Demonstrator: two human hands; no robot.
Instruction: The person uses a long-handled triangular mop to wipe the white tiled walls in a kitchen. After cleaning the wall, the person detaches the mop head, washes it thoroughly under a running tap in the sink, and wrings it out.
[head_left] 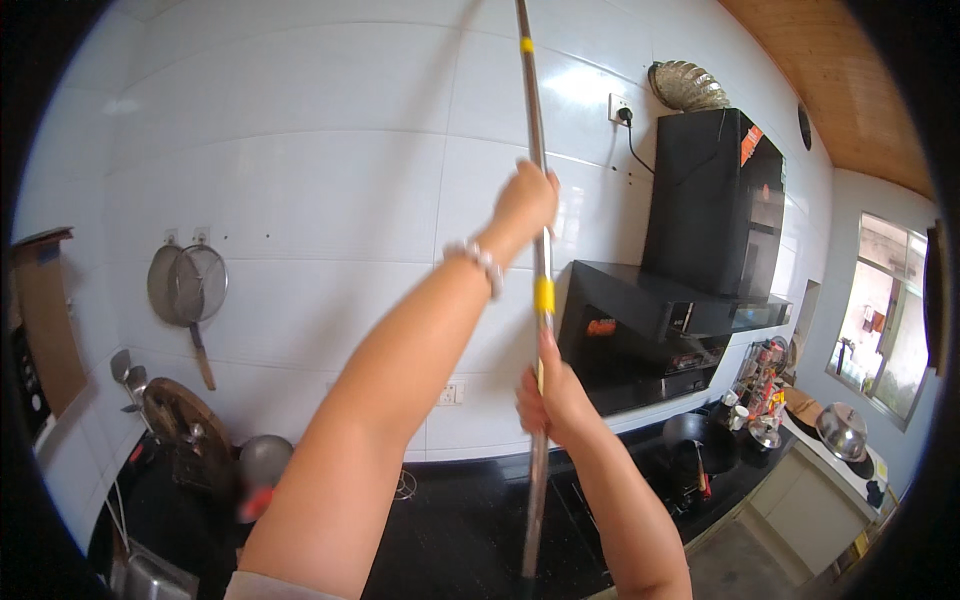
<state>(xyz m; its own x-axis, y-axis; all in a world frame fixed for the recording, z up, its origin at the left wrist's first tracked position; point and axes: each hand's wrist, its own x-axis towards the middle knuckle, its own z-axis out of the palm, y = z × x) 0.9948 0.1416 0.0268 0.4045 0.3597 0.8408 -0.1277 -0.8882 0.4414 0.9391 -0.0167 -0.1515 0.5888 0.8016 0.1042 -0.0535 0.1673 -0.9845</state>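
A long, shiny metal pole (542, 262) with yellow bands runs almost upright in front of me. Its top goes out of the upper edge, so whatever is on that end is hidden. My left hand (527, 203), with a beaded bracelet at the wrist, is closed around the pole at the higher grip. Lower down, just beneath a yellow band, my right hand (558, 398) wraps the same pole, its thumb lying along the shaft. The pole's lower end hangs in front of the black countertop (450, 535); whether it touches there I cannot tell.
A black range hood (700, 200) juts from the white tiled wall at right, above a wok (700, 445). Strainers (200, 285) hang on the left wall. Below them stand a wooden board (172, 410) and a pan (265, 460). A sink (160, 578) lies at lower left.
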